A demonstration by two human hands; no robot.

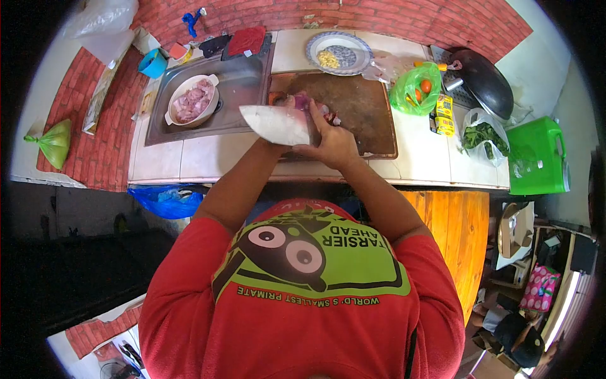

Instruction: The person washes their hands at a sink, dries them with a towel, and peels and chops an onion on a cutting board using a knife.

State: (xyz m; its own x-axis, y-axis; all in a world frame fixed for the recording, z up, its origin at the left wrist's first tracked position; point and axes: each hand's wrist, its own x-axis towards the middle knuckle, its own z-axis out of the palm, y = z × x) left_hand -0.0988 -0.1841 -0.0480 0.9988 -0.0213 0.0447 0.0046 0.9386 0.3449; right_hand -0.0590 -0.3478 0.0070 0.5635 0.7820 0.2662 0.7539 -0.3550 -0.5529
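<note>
A wide knife blade (274, 123) points left over the cutting board (369, 107). My right hand (333, 144) is closed at the blade's right end, its handle hidden in the grip. My left hand lies mostly behind the blade, with only the wrist (270, 150) plainly visible; its fingers cannot be made out. Just beyond the blade is a purple-red piece of food (302, 101), which looks like onion. Small purple and white pieces (329, 116) lie on the board right of it.
Left, a bowl of raw meat (192, 104) sits in the sink (243, 82). Behind the board stands a plate (360, 53) with chopped pale pieces. To the right are a green bag of tomatoes (404, 100), yellow packets (444, 115), leafy greens (485, 140), a wok (483, 79) and a green container (535, 158).
</note>
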